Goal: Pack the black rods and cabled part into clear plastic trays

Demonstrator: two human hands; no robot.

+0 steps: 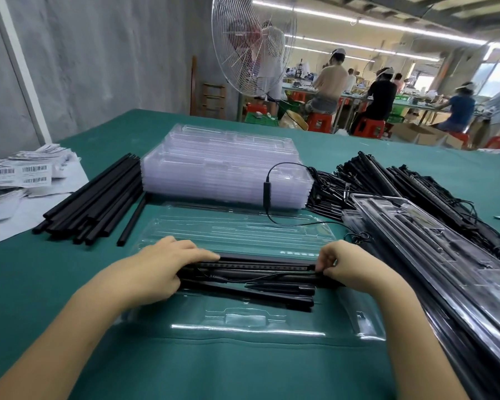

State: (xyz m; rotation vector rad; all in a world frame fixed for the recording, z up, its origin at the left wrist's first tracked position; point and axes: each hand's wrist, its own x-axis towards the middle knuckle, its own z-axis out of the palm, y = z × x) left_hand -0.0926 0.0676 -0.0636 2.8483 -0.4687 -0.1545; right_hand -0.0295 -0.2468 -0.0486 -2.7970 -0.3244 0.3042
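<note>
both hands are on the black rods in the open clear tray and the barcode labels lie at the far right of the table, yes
No: the head view shows the barcode labels at the far left of the table. The left hand and right hand are on the black rods in the open clear tray.
</note>
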